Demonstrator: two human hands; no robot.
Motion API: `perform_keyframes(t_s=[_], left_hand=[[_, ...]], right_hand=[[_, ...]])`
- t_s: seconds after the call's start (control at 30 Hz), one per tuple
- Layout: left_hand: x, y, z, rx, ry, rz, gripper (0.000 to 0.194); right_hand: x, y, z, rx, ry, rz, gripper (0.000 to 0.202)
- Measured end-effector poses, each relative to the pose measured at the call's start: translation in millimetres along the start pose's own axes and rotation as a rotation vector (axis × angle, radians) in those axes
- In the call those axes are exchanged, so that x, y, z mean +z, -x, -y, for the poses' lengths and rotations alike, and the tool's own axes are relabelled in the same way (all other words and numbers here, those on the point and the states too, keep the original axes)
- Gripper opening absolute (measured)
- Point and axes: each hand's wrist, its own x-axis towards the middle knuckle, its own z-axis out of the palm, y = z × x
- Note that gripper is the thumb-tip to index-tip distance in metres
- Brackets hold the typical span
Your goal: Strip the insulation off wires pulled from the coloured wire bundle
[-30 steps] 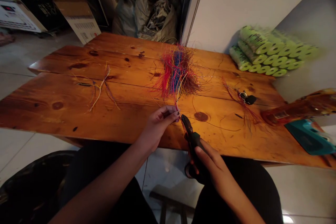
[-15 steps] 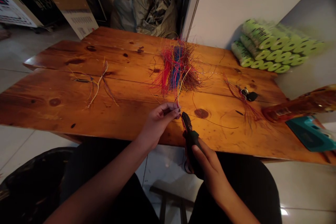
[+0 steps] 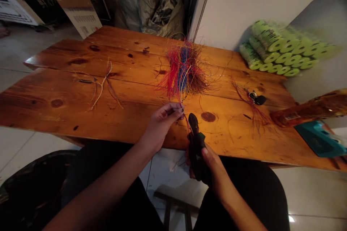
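My left hand (image 3: 168, 119) pinches a few thin coloured wires (image 3: 187, 121) between thumb and fingertips, just above the table's front part. Black-handled pliers (image 3: 197, 144) are gripped in my right hand (image 3: 214, 169), their jaws close to the right of the wires. Part of the wires runs down along the pliers; whether the jaws touch them I cannot tell. Beyond my left hand lies a tangled heap of red, blue, yellow and brown wires (image 3: 183, 66).
On the wooden table (image 3: 141, 122) lie loose wire pieces (image 3: 102, 85) at left, another wire bundle (image 3: 252, 103) beside keys (image 3: 257, 98), a bottle (image 3: 306, 110) and a teal box (image 3: 320, 139). Green rolls (image 3: 282, 48) are stacked behind. A black-lined bin (image 3: 35, 187) stands lower left.
The pliers' jaws have shifted slightly away from my left fingertips, and the wires below them show more. A long thin wire on the table at right is gone from its place.
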Motion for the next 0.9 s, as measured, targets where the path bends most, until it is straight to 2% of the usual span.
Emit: perform_keyframes(t_s=[0.07, 0.13, 0.3, 0.37, 0.5, 0.67, 0.77, 0.83, 0.9], left_hand=[[-0.7, -0.8, -0.2, 0.009, 0.008, -0.001, 0.009], [-1.6, -1.6, -0.1, 0.019, 0.016, 0.0, 0.008], [-3.8, -2.5, -0.3, 0.018, 0.032, 0.004, 0.007], [-4.3, -2.3, -0.5, 0.01, 0.03, 0.016, 0.008], [-4.8, -2.4, -1.2, -0.003, 0.02, 0.03, 0.008], [-3.9, -2.9, -2.2, -0.011, 0.012, 0.014, 0.01], [-2.2, -1.3, 0.0, -0.009, -0.037, 0.02, 0.008], [-0.6, 0.5, 2.3, -0.009, -0.087, 0.035, 0.008], [0.9, 2.6, 4.0, 0.001, -0.143, 0.062, 0.009]], right_hand=[[-1.7, -1.0, 2.1, 0.008, 0.053, -0.022, 0.043], [-7.0, -2.5, 7.2, -0.003, 0.212, -0.091, 0.041], [-35.1, -13.4, 26.5, -0.263, 0.998, -0.436, 0.044], [-46.2, -22.5, 31.8, -0.326, 1.292, -0.526, 0.048], [-59.6, -46.3, 32.6, -0.417, 1.653, -0.513, 0.048], [-67.9, -63.9, 30.3, -0.476, 1.69, -0.489, 0.048], [-60.2, -58.3, 38.6, -0.643, 1.521, -0.442, 0.04], [-45.5, -49.3, 45.9, -0.736, 1.301, -0.323, 0.032], [-27.0, -39.7, 51.1, -0.694, 1.086, -0.161, 0.029]])
